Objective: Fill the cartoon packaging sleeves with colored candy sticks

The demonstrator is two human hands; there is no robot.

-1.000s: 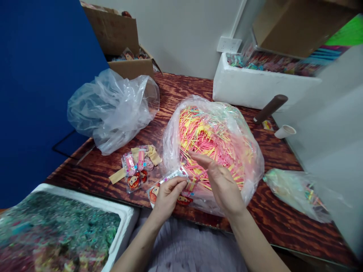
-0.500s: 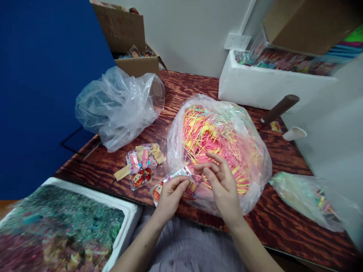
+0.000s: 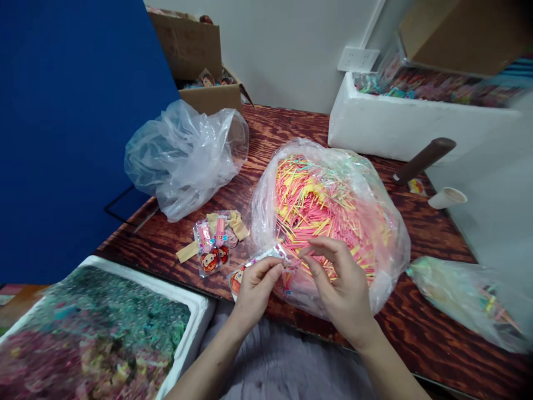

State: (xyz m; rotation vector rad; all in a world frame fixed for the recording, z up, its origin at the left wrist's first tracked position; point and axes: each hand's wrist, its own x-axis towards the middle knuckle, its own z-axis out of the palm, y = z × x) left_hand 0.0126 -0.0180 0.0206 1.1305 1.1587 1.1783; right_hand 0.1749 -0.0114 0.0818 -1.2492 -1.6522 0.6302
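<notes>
My left hand [image 3: 260,286] pinches a small clear plastic packet [image 3: 270,254] with a printed edge and a cartoon face at its lower end. My right hand [image 3: 339,283] is just right of the packet's end, thumb and forefinger closed together at the tips. Whatever lies between those fingertips is too small to make out. Behind both hands lies a big clear bag [image 3: 264,194] full of thin pink and yellow sticks [image 3: 316,211]. Left of my left hand are filled cartoon packets [image 3: 209,256] on flat beige pieces [image 3: 187,251].
A white foam box [image 3: 195,303] of colourful bits stands at front left. A crumpled clear bag [image 3: 187,161] and a cardboard box [image 3: 212,99] are behind it. At right are a foam box [image 3: 375,122], a brown cylinder [image 3: 425,161], a paper cup [image 3: 447,198] and another bag [image 3: 458,294].
My right hand's fingers have drawn together from a more spread pose, near the packet's end. My left hand keeps its hold on the packet. The whole view has shifted slightly.
</notes>
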